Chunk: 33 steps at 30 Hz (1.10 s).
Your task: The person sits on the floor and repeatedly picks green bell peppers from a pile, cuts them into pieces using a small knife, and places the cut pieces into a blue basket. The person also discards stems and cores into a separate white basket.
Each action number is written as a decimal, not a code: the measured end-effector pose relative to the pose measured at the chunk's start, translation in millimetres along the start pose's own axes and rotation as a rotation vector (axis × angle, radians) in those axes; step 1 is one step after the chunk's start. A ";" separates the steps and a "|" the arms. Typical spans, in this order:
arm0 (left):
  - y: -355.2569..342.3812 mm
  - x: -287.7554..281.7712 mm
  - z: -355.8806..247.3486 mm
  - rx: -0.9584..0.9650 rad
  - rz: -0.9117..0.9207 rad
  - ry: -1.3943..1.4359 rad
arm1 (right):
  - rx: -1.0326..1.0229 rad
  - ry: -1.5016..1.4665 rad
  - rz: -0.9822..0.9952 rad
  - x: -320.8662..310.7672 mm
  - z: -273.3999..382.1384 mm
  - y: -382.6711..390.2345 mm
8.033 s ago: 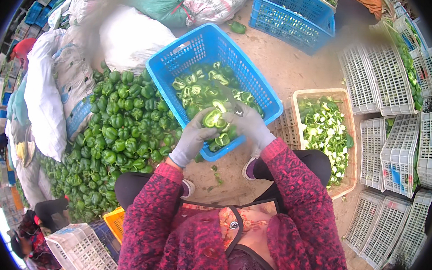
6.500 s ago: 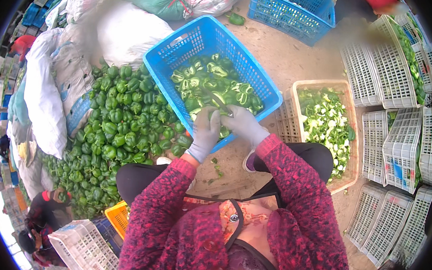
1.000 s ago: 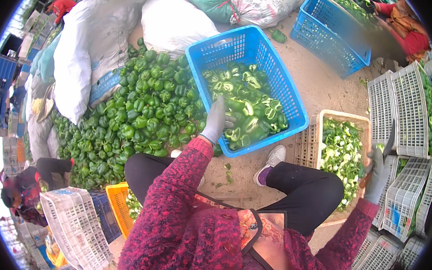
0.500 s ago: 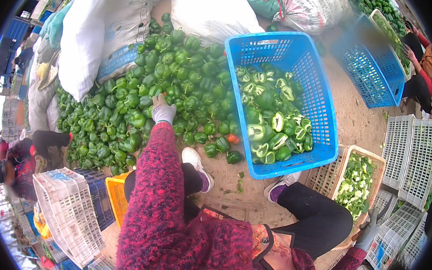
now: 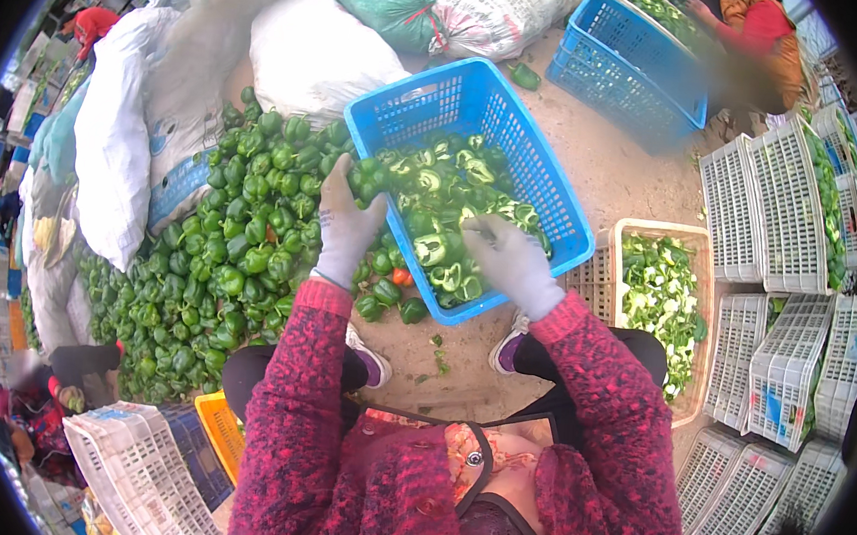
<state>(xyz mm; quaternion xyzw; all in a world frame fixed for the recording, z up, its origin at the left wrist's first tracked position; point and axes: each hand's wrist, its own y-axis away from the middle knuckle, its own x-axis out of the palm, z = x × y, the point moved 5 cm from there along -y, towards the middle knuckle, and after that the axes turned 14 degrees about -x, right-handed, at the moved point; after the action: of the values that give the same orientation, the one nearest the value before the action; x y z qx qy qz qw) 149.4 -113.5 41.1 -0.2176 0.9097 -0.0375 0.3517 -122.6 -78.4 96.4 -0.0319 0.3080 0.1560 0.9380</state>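
Note:
My left hand [image 5: 346,230], in a pale work glove, is closed on a green bell pepper [image 5: 366,180] at the left rim of the blue crate [image 5: 564,199]. Inside that crate lie cut peppers [image 5: 430,249], several showing their pale insides. Over its near part is my right hand [image 5: 514,264], also gloved, with the fingers curled together; whatever they grip is hidden. A large heap of whole green peppers [image 5: 211,274] spreads over the ground to the left.
A beige crate [image 5: 698,316] of pale green trimmings stands by my right knee. Grey crates [image 5: 733,214] are stacked at right, and white sacks [image 5: 309,55] lie behind the heap. A white crate [image 5: 141,466] and a yellow crate [image 5: 221,430] sit at left. Other people work nearby.
My left hand has come from the heap to the blue crate and now holds a pepper. My right hand has swung in from the far right to above the crate. The view has shifted right.

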 end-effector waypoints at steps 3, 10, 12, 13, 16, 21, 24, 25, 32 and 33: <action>50.3 5.4 -79.9 0.131 0.104 0.078 | -0.112 0.036 -0.084 8.1 12.2 22.8; 94.0 21.2 -120.0 0.152 0.298 0.174 | -0.157 0.077 -0.136 -3.2 -5.0 70.1; 96.3 26.5 -117.8 0.177 0.302 0.187 | -0.160 -0.006 -0.120 -1.8 -6.8 76.3; 96.8 29.5 -115.7 0.174 0.310 0.196 | -0.163 -0.045 -0.109 -1.3 -6.7 77.6; 98.5 37.0 -108.0 0.152 0.336 0.220 | -0.148 0.000 -0.129 -2.2 -6.6 78.0; 101.0 52.1 -93.1 0.109 0.382 0.262 | -0.107 0.102 -0.080 12.9 -21.3 63.5; 103.3 62.0 -82.8 0.088 0.409 0.291 | -0.054 0.132 -0.052 28.2 -41.0 51.0; 103.1 65.1 -80.0 0.082 0.420 0.304 | -0.032 0.149 -0.037 32.7 -47.6 46.7; 89.4 66.2 -70.1 -0.091 0.494 0.430 | 0.262 -0.649 0.065 45.6 -66.7 39.0; 89.8 62.8 -72.2 -0.071 0.490 0.406 | 0.283 -0.695 0.087 42.8 -64.9 42.9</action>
<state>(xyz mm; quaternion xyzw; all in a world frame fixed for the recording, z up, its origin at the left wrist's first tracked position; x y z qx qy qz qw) 27.6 -65.1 36.1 0.0079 0.9874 0.0374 0.1538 -140.2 -36.2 20.4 0.1658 -0.0090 0.1533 0.9741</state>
